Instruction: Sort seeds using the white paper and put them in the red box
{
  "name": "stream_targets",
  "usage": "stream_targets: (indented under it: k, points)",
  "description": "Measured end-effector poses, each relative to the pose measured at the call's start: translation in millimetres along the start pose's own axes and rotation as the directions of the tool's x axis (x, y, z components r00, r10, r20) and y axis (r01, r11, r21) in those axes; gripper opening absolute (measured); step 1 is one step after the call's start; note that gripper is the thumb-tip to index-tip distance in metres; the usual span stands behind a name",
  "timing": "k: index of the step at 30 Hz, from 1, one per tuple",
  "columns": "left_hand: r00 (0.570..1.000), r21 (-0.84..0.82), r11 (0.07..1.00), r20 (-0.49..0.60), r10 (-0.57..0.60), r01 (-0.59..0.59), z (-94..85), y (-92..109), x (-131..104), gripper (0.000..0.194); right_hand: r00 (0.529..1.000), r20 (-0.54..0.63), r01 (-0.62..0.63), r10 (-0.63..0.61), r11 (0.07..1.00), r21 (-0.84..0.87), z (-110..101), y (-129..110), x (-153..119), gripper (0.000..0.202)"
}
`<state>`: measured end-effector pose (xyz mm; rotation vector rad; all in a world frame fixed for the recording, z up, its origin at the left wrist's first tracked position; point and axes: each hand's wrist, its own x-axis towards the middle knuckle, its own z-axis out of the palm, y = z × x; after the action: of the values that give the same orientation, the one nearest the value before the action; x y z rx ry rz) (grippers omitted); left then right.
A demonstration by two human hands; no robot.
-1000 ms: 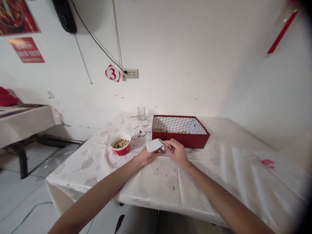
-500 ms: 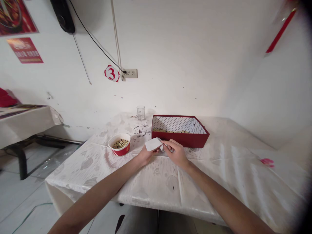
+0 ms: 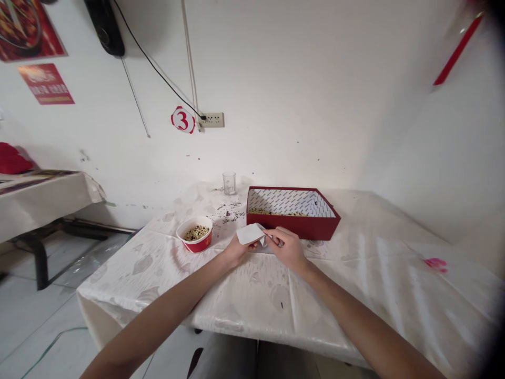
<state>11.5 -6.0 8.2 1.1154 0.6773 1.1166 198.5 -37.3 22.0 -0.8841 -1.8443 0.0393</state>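
A small white piece of paper [image 3: 249, 233], flat on the left and creased at its right end, is held over the table in front of the box. My left hand [image 3: 238, 250] grips it from below, its fingers partly hidden under the sheet. At the creased right end, my right hand [image 3: 287, 247] pinches the paper between thumb and fingertips. Just behind the hands stands a dark red open box [image 3: 294, 225] with a patterned white lining and a layer of pale and dark grains inside. A red and white paper bowl [image 3: 202, 244] of similar beads or grains sits to the left.
A clear glass [image 3: 229, 183] stands at the back near the wall, with dark scraps [image 3: 229, 213] scattered in front of it. A wrinkled plastic cover lies over the patterned tablecloth [image 3: 252, 295]. A power strip [image 3: 213, 120] with a plugged cable is on the wall.
The whole view has shifted slightly, so things sit a little further right. Both hands keep their hold on the paper, with hardly any movement of the fingers.
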Motion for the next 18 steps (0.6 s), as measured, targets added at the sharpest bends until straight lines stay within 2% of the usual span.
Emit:
stream_targets:
  k: [7,18]
  points:
    - [1.0,0.013,1.0,-0.009,-0.006,0.006,-3.3,-1.3,0.9,0.033,0.999,0.019,-0.036,0.036,0.999,-0.002,0.5,0.2,-0.6,0.017]
    - [0.999,-0.063,0.998,-0.024,-0.021,0.019,4.7,4.8,-2.7,0.04,0.999,0.024,-0.022,0.021,1.0,0.017,0.8,-1.3,-0.7,0.018]
